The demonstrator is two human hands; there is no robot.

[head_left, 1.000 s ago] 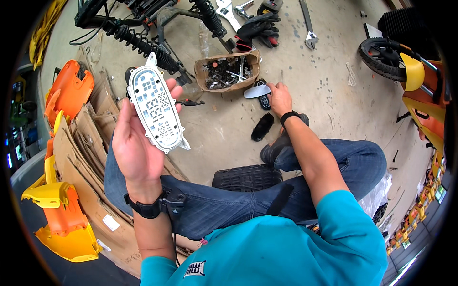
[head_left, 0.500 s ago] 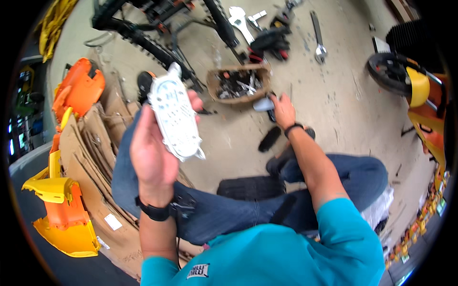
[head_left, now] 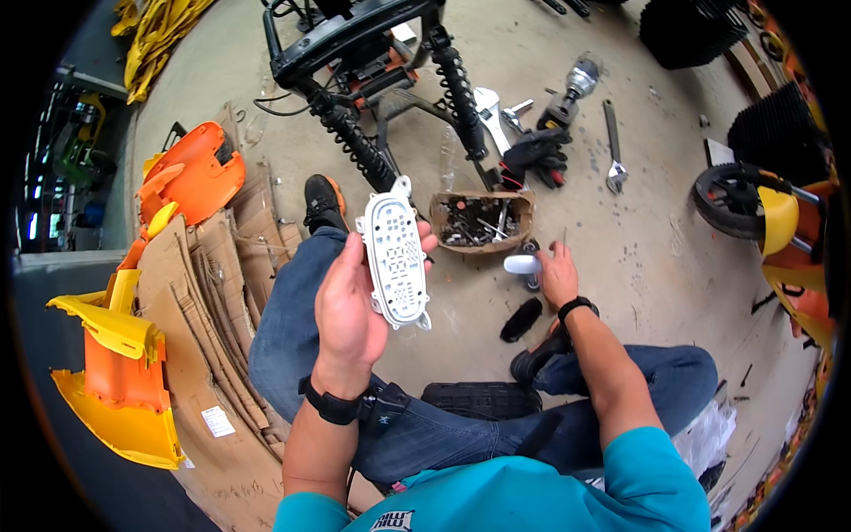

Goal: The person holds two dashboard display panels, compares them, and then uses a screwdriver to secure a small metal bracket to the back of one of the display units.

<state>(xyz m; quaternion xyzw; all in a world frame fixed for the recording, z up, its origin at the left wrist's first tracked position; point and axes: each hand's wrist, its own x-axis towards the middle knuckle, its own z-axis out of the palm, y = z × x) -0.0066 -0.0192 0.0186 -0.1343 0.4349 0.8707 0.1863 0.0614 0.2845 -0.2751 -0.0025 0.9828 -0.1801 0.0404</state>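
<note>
My left hand is closed around a white oval panel with cut-out segments, small dark holes and tabs at both ends, face up. My right hand reaches down near the floor, fingers closed on a pale oblong piece lying over a dark elongated part, which it partly hides. Below that lies a separate black oblong piece. Just beyond my hands stands a torn cardboard box full of small metal hardware.
A black frame with shock absorbers stands ahead. Wrenches, gloves and a power tool lie beyond the box. Cardboard sheets with orange and yellow panels are at left; a wheeled yellow machine is at right.
The view has tilted up, so the floor appears lower in it. The white panel in my left hand has shifted right, closer to my right hand, which keeps its hold on the pale piece.
</note>
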